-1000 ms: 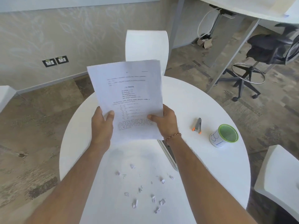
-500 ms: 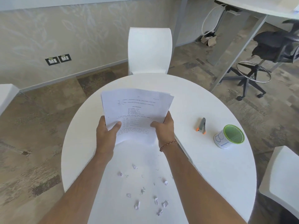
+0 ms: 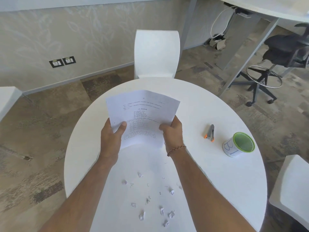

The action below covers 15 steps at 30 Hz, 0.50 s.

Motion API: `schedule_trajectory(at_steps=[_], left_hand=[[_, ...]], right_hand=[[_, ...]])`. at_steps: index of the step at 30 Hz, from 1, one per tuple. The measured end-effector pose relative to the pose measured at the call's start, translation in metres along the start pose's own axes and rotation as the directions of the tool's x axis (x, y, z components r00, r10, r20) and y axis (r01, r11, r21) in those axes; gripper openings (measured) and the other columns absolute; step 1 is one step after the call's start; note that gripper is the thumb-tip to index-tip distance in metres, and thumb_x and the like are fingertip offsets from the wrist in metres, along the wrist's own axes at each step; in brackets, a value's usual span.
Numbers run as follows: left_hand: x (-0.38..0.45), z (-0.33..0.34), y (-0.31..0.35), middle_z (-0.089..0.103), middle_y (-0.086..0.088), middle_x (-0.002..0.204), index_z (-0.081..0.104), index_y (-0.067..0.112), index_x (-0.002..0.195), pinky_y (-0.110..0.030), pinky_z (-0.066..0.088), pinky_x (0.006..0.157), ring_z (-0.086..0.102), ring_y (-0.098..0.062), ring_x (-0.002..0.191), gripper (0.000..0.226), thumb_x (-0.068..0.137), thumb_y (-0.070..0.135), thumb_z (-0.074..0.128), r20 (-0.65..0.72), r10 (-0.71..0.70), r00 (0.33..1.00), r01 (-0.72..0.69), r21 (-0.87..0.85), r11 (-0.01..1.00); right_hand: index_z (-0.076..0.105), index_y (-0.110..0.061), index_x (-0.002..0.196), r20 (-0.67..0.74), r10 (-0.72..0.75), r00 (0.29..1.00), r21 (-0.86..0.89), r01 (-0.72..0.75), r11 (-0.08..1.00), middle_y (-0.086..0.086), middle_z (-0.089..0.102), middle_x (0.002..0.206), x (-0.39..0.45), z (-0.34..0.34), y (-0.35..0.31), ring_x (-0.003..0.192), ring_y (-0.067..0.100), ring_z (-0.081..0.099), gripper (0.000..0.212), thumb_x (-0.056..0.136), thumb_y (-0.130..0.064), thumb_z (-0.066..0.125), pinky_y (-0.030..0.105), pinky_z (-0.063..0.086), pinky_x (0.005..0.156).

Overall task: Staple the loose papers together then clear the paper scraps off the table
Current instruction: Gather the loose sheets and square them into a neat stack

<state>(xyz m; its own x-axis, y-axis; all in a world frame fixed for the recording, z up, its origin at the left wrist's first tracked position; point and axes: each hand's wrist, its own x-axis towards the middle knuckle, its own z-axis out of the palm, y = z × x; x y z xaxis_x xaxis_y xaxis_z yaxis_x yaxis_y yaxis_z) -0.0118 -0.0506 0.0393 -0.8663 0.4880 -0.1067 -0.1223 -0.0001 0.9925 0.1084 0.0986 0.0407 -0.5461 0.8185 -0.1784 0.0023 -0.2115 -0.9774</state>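
Note:
I hold a stack of printed white papers (image 3: 142,114) above the round white table (image 3: 209,173). My left hand (image 3: 111,138) grips the stack's lower left edge and my right hand (image 3: 172,131) grips its lower right edge. The sheets lean away from me and bend slightly. A small grey stapler with orange tips (image 3: 209,133) lies on the table to the right, apart from my hands. Several crumpled paper scraps (image 3: 167,213) and loose bent staples (image 3: 148,200) are scattered on the table between my forearms.
A white cup with a green mesh rim (image 3: 238,146) stands right of the stapler. A white chair (image 3: 156,54) stands behind the table, another white chair (image 3: 291,193) at the right. A black office stool (image 3: 275,56) stands at the far right.
The papers came down from upright in front of me to low over the table, leaning flatter. Both hands kept their grip.

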Motion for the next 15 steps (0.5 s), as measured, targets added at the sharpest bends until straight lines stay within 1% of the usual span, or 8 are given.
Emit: schedule_trajectory(at_steps=[3,6,7,9,11,13,14,15], left_hand=[[-0.002,-0.001,-0.005,0.071,0.008,0.123,0.062,0.026,0.129,-0.045,0.048,0.107,0.065,-0.014,0.118,0.035,0.096,0.015,0.065,0.027,-0.015,1.0,0.015,0.005,1.0],[-0.003,-0.002,-0.008,0.072,0.01,0.121,0.063,0.026,0.127,-0.047,0.047,0.109,0.065,-0.012,0.117,0.03,0.098,0.018,0.063,0.022,-0.039,0.999,0.038,0.016,0.999],[-0.003,-0.002,-0.009,0.072,0.01,0.121,0.064,0.026,0.127,-0.048,0.047,0.109,0.065,-0.012,0.117,0.029,0.099,0.018,0.061,0.021,-0.044,0.999,0.043,0.021,0.999],[-0.002,-0.002,-0.008,0.071,0.01,0.123,0.063,0.028,0.128,-0.049,0.046,0.109,0.064,-0.013,0.119,0.029,0.1,0.02,0.058,0.026,-0.042,0.999,0.041,0.033,0.999],[-0.001,-0.001,-0.006,0.069,0.01,0.127,0.061,0.029,0.131,-0.05,0.046,0.109,0.062,-0.013,0.122,0.032,0.101,0.022,0.055,0.027,-0.022,0.999,0.021,0.049,0.999],[0.001,-0.001,-0.005,0.07,0.011,0.127,0.061,0.028,0.132,-0.048,0.047,0.108,0.063,-0.012,0.121,0.032,0.102,0.02,0.053,0.014,-0.019,1.0,0.018,0.053,0.998],[0.002,0.0,-0.004,0.071,0.01,0.124,0.063,0.027,0.13,-0.047,0.048,0.107,0.065,-0.013,0.118,0.031,0.102,0.018,0.052,0.01,-0.032,0.999,0.031,0.047,0.998],[0.002,0.0,-0.003,0.073,0.009,0.121,0.065,0.025,0.127,-0.046,0.05,0.104,0.067,-0.015,0.115,0.029,0.102,0.017,0.053,0.012,-0.05,0.999,0.05,0.041,0.998]], right_hand=[[0.061,-0.008,0.096,0.012,0.04,0.999,-0.013,-0.04,0.999,0.008,0.055,0.086,0.0,-0.002,0.002,0.08,0.021,0.047,0.036,0.064,0.004,0.05,0.041,0.038,0.071],[0.064,-0.015,0.098,0.028,0.047,0.999,-0.046,-0.046,0.998,0.011,0.062,0.088,-0.002,-0.007,0.006,0.081,0.022,0.054,0.038,0.066,0.001,0.053,0.044,0.045,0.074],[0.066,-0.018,0.101,0.038,0.044,0.998,-0.06,-0.041,0.997,0.013,0.066,0.092,-0.003,-0.009,0.006,0.083,0.024,0.059,0.038,0.069,0.001,0.054,0.048,0.049,0.078],[0.067,-0.022,0.108,0.049,0.018,0.999,-0.104,-0.012,0.995,0.009,0.072,0.105,-0.004,-0.011,0.007,0.098,0.029,0.067,0.038,0.077,-0.002,0.057,0.053,0.052,0.091],[0.066,-0.023,0.109,0.049,-0.027,0.998,-0.187,0.036,0.982,0.006,0.073,0.107,-0.004,-0.015,0.006,0.104,0.029,0.067,0.031,0.082,-0.008,0.059,0.053,0.053,0.095],[0.062,-0.016,0.101,0.038,-0.064,0.997,-0.263,0.072,0.962,0.013,0.07,0.099,-0.003,-0.02,0.003,0.094,0.031,0.066,0.017,0.084,-0.018,0.062,0.054,0.054,0.09],[0.058,-0.011,0.095,0.03,-0.08,0.996,-0.29,0.085,0.953,0.018,0.066,0.091,-0.002,-0.023,0.0,0.082,0.03,0.062,0.017,0.084,-0.022,0.064,0.051,0.054,0.084],[0.055,-0.008,0.091,0.027,-0.085,0.996,-0.304,0.089,0.948,0.018,0.059,0.081,-0.001,-0.027,-0.003,0.073,0.025,0.054,0.02,0.084,-0.024,0.065,0.043,0.051,0.076]])
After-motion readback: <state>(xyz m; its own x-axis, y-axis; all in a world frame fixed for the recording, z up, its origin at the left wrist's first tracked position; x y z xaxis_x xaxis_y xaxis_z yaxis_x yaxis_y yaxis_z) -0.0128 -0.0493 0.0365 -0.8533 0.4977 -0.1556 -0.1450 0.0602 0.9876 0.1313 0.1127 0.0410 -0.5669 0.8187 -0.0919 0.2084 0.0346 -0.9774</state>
